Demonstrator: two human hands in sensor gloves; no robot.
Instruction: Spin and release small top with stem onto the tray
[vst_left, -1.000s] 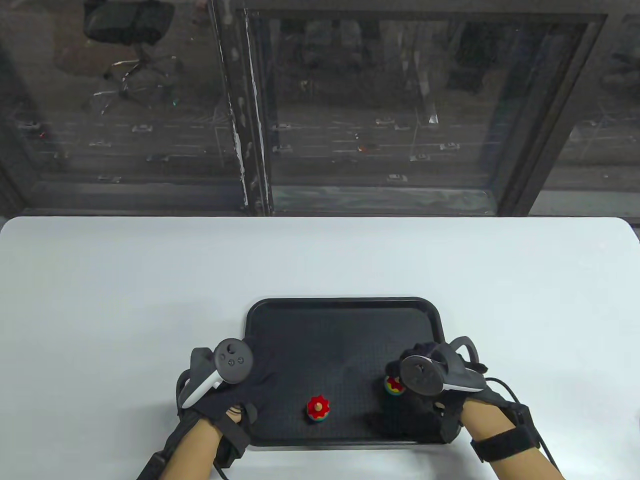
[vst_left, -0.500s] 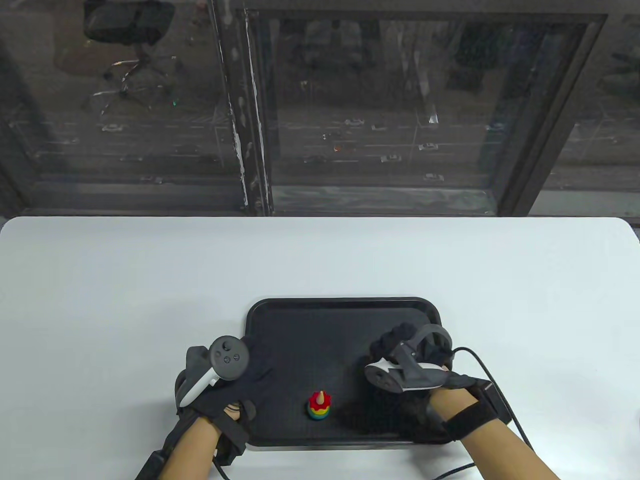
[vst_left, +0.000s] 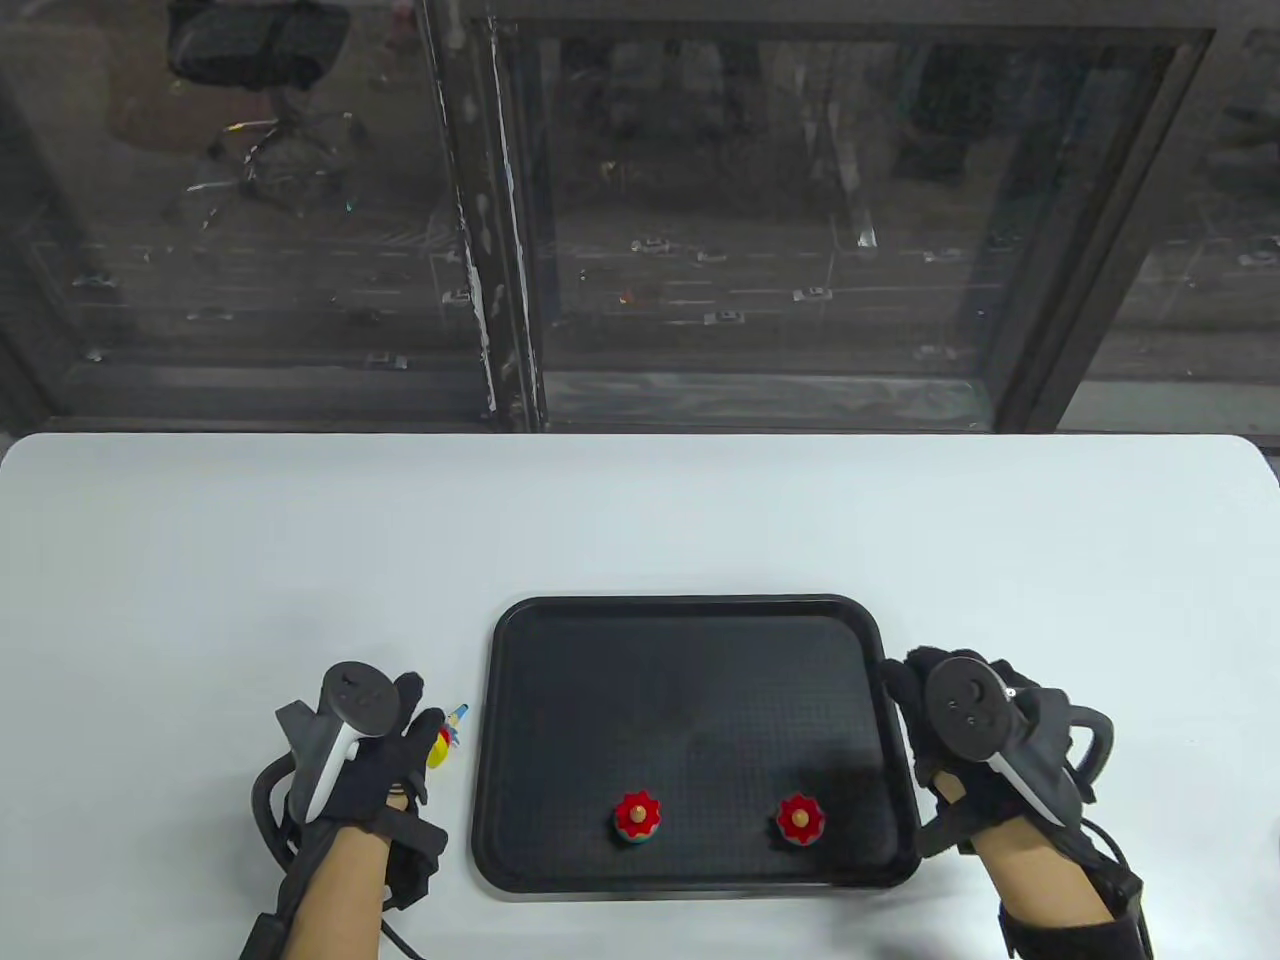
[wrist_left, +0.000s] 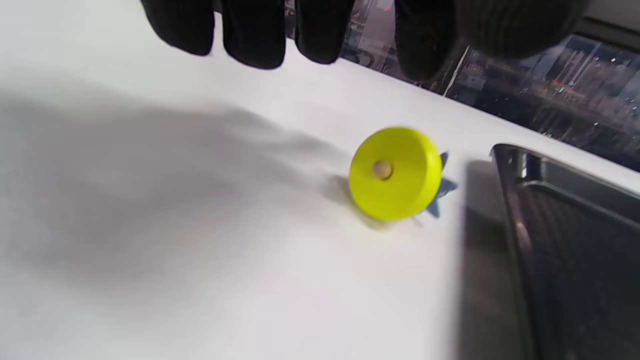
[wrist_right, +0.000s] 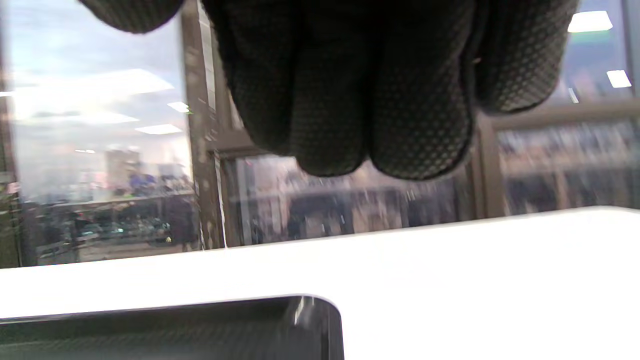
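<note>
Two small tops with red toothed discs stand upright on the black tray (vst_left: 690, 608): one top (vst_left: 636, 815) near the front middle, the other top (vst_left: 800, 818) at the front right. Whether they turn I cannot tell. My right hand (vst_left: 915, 690) is off the tray by its right rim, and in the right wrist view its fingers (wrist_right: 350, 100) hang together holding nothing. My left hand (vst_left: 415, 715) rests on the table left of the tray. A yellow and blue top (vst_left: 443, 740) lies on its side just beyond its fingertips; the left wrist view shows this top (wrist_left: 395, 172) untouched.
The white table (vst_left: 640, 520) stretches wide behind and to both sides of the tray. A dark window wall runs along its far edge. The tray's left rim (wrist_left: 505, 210) stands close beside the yellow top.
My right hand pulled back to the right off the tray, leaving the second red top standing there. My left hand moved left off the tray, next to the yellow top.
</note>
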